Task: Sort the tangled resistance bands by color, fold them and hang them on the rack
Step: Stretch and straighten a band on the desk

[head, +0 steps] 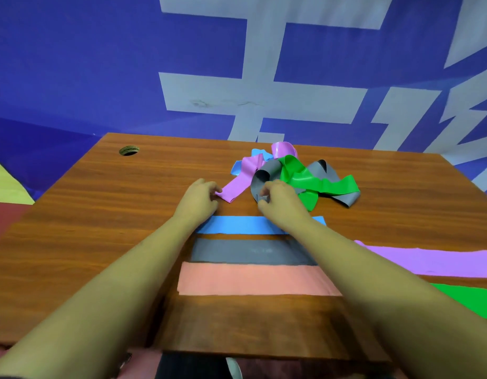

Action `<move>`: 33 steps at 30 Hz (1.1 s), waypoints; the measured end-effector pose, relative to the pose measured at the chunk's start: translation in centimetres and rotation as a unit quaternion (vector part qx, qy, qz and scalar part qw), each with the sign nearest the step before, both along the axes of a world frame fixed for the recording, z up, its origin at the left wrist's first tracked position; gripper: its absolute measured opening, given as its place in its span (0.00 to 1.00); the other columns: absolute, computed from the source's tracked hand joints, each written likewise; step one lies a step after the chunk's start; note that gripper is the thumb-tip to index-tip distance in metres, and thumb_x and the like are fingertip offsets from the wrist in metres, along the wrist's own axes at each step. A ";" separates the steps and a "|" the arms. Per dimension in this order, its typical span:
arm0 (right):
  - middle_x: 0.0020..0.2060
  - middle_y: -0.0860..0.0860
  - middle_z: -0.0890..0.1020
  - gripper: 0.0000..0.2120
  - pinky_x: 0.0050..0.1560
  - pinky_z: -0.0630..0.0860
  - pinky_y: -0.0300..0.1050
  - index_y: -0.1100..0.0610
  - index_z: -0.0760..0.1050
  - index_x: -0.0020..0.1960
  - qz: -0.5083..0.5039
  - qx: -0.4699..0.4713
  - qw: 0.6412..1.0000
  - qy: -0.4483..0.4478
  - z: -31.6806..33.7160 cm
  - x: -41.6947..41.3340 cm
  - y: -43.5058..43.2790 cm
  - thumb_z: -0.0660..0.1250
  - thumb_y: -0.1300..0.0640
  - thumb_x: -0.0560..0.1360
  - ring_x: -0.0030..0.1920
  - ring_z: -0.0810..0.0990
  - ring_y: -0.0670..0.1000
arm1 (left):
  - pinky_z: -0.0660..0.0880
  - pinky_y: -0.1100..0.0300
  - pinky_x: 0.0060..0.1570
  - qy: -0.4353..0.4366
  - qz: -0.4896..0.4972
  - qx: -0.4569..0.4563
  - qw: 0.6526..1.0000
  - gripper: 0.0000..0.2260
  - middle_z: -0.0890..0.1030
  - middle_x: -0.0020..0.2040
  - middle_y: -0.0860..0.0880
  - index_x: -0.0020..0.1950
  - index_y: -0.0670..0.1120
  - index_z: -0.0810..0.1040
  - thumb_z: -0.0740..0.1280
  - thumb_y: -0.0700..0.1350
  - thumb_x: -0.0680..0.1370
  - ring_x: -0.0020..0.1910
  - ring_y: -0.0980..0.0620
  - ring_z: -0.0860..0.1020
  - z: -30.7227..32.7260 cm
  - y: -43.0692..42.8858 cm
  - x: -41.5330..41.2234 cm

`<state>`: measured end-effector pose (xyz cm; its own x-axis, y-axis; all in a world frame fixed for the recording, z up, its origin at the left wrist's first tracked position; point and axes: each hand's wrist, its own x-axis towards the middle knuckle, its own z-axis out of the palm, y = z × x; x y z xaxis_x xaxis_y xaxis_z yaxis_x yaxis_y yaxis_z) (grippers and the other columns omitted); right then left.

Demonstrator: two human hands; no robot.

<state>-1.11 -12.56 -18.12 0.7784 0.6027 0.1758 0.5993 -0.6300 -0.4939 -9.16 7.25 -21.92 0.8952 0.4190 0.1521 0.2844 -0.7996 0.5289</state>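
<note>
A tangled heap of bands lies at the far middle of the wooden table (86,214): a purple band (243,173), a grey band (264,173), a green band (313,181) and a blue band (260,154). My left hand (199,198) pinches the near end of the tangled purple band. My right hand (277,201) grips the grey band at the heap's near edge. Flat bands lie nearer to me: blue (242,225), grey (250,251) and pink (250,280) in a row, with purple (433,262) and green (472,299) at the right.
A round cable hole (129,150) sits in the table's far left corner. A blue wall with large pale characters (236,86) rises right behind the table. No rack is in view. The table's near edge runs just above my knees.
</note>
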 end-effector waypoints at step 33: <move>0.40 0.51 0.84 0.04 0.45 0.81 0.50 0.55 0.79 0.49 0.048 0.341 0.939 0.005 17.8 -2.8 0.0 0.67 0.58 0.75 0.44 0.83 0.52 | 0.74 0.67 0.45 -0.327 -0.137 -0.193 0.915 0.06 0.80 0.41 0.59 0.49 0.49 0.81 0.65 0.40 0.80 0.42 0.63 0.77 20.3 -4.9 -2.5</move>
